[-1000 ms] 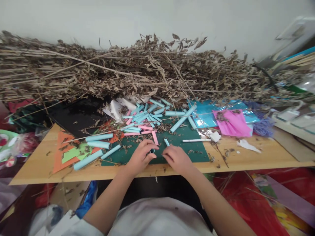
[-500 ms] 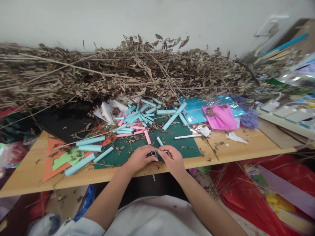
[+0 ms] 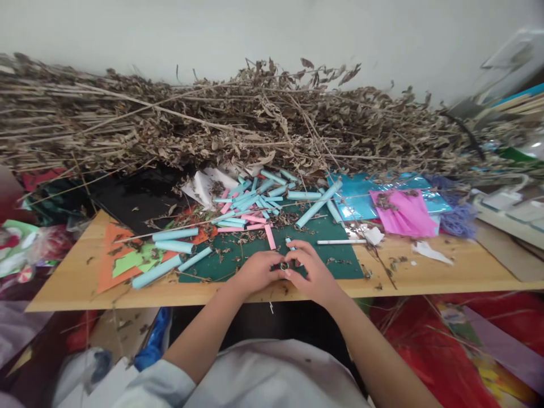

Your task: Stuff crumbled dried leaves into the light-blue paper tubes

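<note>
Between my hands, at the table's front edge, a small light-blue paper tube stands with its round open end up. My left hand has its thumb and fingers closed around the tube from the left. From the right, my right hand curls its fingers and thumb against the tube's rim; something small inside the rim is too blurred to name. Just beyond the right fingertips, a thin blue tube lies partly hidden. A pink paper tube lies farther back on the green mat.
A pile of blue and pink tubes covers the mat's back. Larger blue tubes lie left, on orange paper. A white stick and pink sheet lie right. Dried stalks line the wall.
The view has turned slightly left, so everything sits farther right. My right hand's fingers have gone from a pinch above the tube to curling around its rim. My left hand keeps its hold.
</note>
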The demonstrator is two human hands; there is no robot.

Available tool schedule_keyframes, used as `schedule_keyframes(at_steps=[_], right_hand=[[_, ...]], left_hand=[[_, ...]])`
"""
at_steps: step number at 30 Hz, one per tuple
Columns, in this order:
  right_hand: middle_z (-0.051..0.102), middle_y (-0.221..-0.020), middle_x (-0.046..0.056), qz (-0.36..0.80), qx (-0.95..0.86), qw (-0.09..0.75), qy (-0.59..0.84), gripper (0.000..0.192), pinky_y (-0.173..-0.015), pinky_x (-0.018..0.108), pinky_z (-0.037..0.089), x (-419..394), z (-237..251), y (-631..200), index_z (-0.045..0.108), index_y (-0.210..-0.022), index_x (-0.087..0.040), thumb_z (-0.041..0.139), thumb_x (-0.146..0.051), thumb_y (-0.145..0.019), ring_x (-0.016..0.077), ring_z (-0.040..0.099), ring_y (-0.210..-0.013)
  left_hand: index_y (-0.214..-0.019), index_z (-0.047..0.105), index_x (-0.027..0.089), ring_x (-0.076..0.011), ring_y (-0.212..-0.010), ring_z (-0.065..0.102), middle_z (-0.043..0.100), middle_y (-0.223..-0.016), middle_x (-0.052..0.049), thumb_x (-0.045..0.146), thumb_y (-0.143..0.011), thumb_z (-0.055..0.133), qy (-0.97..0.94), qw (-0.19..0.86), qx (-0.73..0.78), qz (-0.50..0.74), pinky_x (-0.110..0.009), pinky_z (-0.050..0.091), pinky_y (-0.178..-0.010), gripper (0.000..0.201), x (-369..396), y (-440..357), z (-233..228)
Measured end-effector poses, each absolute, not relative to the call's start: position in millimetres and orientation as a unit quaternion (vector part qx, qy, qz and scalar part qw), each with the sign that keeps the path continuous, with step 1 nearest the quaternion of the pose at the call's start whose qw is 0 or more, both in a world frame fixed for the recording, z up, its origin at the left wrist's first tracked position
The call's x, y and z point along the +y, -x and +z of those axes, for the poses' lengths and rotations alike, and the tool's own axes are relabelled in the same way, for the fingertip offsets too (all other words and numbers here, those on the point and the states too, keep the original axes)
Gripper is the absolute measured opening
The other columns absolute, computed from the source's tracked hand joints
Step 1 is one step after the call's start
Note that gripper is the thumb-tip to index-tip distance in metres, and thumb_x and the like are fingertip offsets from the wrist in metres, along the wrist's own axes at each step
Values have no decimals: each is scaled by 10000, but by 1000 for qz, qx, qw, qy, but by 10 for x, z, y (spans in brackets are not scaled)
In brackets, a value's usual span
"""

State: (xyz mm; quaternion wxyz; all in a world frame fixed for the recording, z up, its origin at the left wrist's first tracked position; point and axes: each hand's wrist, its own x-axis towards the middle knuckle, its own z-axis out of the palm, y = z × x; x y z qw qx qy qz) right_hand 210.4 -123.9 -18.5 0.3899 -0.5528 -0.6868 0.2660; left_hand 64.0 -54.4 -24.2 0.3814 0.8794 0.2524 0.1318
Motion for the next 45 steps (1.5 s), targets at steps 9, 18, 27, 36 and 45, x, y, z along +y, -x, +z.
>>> schedule_keyframes(at_steps=[9, 18, 27, 36, 45], right_hand=[[489, -941, 15, 409, -613, 263, 623, 294, -574, 238, 387, -1090, -23, -2113, 389, -994, -228, 426, -202, -704, 85, 442, -591], [548, -873, -6, 429, -641, 155, 618, 307, -523, 213, 340, -908, 229, -2230, 444, -928, -239, 492, -171, -632, 107, 464, -616], [494, -963, 35, 404, -637, 326, 570, 378, -611, 253, 381, -1312, -88, -2306, 401, -1079, -245, 496, -207, -715, 110, 473, -684], [554, -930, 34, 392, -648, 421, 499, 416, -590, 237, 429, -1420, -190, -1845, 369, -1143, -257, 489, -221, -746, 102, 503, -646], [622, -756, -3, 195, -823, 382, 372, 302, -608, 260, 406, -1490, 47, -1905, 435, -1088, -281, 451, -305, -787, 127, 547, -685]], left_hand=[[-766, 601, 154, -149, -737, 540, 617, -769, -44, 409, -705, 491, -883, 394, 214, 136, -195, 357, -647, 284, -515, -647, -214], [-741, 616, 141, -175, -670, 538, 609, -708, -65, 436, -650, 544, -924, 343, 154, 65, -210, 330, -561, 316, -321, -706, -108], [-795, 554, 146, -122, -600, 545, 612, -722, -34, 357, -676, 537, -516, 723, 318, 331, -220, 429, -539, 242, -268, -607, -91], [-716, 572, 123, -87, -483, 519, 597, -596, -12, 306, -618, 612, -424, 735, 351, 395, -186, 431, -450, 211, -624, -392, 155], [-658, 570, 96, -109, -480, 535, 611, -568, -49, 384, -520, 675, -376, 828, 308, 279, -187, 392, -434, 336, -816, -459, 131]])
